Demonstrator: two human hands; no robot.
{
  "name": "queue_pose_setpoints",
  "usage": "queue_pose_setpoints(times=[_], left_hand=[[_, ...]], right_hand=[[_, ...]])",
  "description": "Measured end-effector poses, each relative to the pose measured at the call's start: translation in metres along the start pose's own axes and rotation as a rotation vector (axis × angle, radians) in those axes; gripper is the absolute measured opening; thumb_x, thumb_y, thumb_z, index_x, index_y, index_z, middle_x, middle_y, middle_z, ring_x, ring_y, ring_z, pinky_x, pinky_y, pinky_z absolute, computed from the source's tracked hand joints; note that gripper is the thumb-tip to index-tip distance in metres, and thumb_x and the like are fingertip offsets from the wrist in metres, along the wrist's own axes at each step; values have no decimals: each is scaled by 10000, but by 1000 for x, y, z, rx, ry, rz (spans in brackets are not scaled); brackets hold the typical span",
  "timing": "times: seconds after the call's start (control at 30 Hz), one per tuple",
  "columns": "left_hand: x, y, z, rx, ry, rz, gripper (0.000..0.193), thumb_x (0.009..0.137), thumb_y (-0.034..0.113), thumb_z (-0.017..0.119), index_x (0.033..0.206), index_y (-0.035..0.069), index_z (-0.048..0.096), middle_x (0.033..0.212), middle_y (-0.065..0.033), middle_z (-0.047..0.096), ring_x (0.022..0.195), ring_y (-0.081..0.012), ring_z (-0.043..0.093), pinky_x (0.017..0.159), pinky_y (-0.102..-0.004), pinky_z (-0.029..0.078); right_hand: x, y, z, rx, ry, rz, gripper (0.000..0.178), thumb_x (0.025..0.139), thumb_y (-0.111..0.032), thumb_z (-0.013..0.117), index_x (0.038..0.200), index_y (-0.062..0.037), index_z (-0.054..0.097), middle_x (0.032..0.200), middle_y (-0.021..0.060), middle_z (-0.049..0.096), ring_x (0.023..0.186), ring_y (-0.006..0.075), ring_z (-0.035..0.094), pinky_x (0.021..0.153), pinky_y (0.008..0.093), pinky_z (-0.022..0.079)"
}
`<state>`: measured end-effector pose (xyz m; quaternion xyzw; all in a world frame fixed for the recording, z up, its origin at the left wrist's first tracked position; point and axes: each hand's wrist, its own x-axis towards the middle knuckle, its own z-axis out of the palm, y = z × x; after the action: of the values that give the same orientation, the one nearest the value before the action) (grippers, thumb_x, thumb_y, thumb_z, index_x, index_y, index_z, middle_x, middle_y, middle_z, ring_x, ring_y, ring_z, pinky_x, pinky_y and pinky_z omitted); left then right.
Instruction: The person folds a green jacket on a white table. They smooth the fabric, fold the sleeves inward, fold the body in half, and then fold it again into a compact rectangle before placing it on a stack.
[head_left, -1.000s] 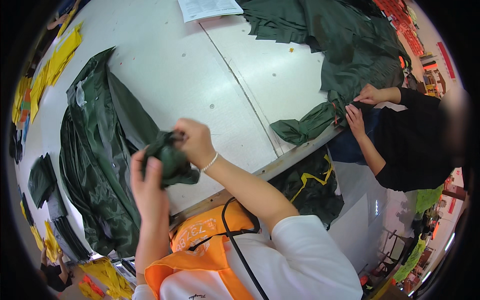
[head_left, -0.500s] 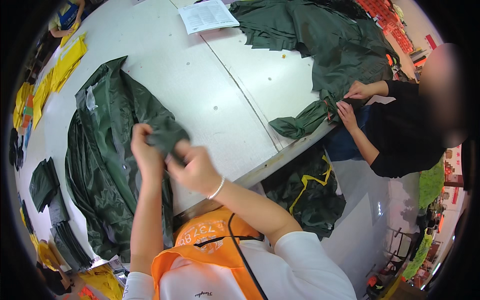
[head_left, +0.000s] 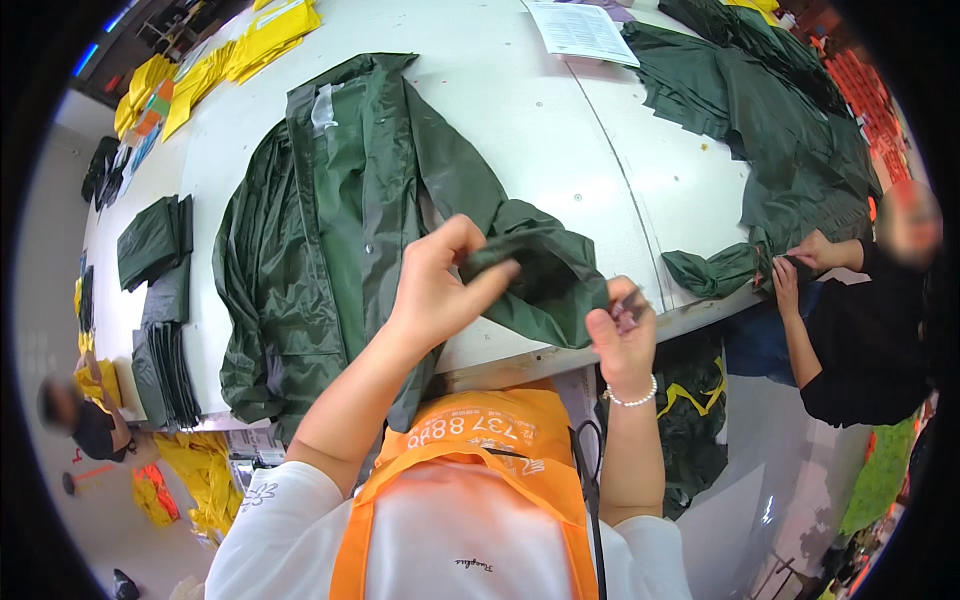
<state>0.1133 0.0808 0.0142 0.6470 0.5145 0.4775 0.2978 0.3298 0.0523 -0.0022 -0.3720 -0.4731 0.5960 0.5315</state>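
A dark green raincoat [head_left: 335, 210], glossy and open down its front, lies across the table before me. Its right-hand sleeve [head_left: 550, 265] bends toward me, with the wide cuff opening lifted and gaping. My left hand [head_left: 440, 285] pinches the cuff's edge between thumb and fingers. At the cuff's other side is my right hand [head_left: 628, 345], palm up with fingers curled. A small, shiny dark thing [head_left: 628, 313] shows in those fingers, too small to name. Whether the right hand also grips the cloth, I cannot tell.
Folded dark green pieces [head_left: 165, 250] lie at the left; yellow garments [head_left: 265, 40] sit at the far left. A paper sheet [head_left: 580, 32] is at the back. On the right a co-worker [head_left: 860, 330] handles a green bundle [head_left: 715, 272] beside a large green pile [head_left: 770, 110].
My hands have drawn apart, the right one moving right of the left. The bunched sleeve end is now spread into an open loop. The whole view has shifted.
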Motion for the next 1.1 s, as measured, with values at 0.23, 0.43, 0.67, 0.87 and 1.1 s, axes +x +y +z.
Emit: queue_pose_setpoints(times=[0.23, 0.43, 0.67, 0.87, 1.1], left_hand=[[-23, -6, -6, 304, 131, 304, 260, 562, 15, 739, 688, 62, 516, 715, -60, 533, 547, -246, 493, 468, -296, 368], [-16, 24, 12, 535, 125, 422, 451, 525, 157, 823, 916, 113, 604, 952, -35, 593, 845, -229, 553, 749, -339, 393], [-8, 17, 17, 306, 33, 600, 313, 513, 13, 734, 778, 97, 591, 743, -13, 595, 727, -217, 565, 660, -326, 401], [-9, 16, 21, 260, -46, 611, 306, 505, 27, 743, 713, 105, 533, 671, -12, 559, 651, -217, 551, 639, -327, 396], [-9, 17, 23, 307, -48, 646, 317, 505, 61, 752, 692, 127, 505, 631, 8, 529, 622, -197, 546, 650, -318, 390]], right_hand=[[-11, 16, -5, -770, 443, -583, 128, 775, 43, 657, 847, -29, 580, 568, -15, 460, 457, 43, 366, 433, 196, 298], [-34, 18, -8, -917, 378, -610, 179, 728, 37, 710, 825, -41, 582, 573, 60, 494, 431, 157, 442, 425, 237, 343], [-51, 1, -2, -903, 170, -387, 159, 805, -54, 679, 891, -25, 548, 623, 53, 520, 499, 139, 472, 467, 249, 379], [-42, -15, -1, -507, 87, -118, 186, 911, -148, 572, 1003, -9, 490, 802, 90, 581, 693, 146, 554, 629, 257, 453], [-26, -22, 9, -611, 5, -49, 185, 873, -144, 631, 938, -5, 527, 801, 112, 610, 719, 194, 614, 669, 270, 489]])
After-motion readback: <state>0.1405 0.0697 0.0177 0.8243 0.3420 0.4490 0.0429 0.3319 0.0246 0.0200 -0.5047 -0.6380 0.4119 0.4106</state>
